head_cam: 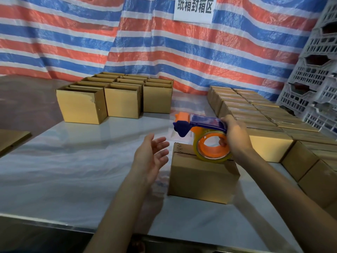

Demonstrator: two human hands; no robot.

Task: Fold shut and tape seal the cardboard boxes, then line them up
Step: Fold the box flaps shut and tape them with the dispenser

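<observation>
A small cardboard box (200, 178) stands on the white table (82, 161) in front of me, its top flaps folded down with a seam showing. My right hand (235, 137) grips a blue and orange tape dispenser (200, 132) with a clear tape roll, held just over the box's top. To the left of the box my left hand (151, 156) hovers with fingers spread, palm turned toward the box, touching nothing.
Several open-topped boxes (116, 95) stand in rows at the back left. Closed boxes (269, 125) are lined up along the right side. Grey plastic crates (315, 79) are stacked at the far right. A striped tarp (109, 37) hangs behind.
</observation>
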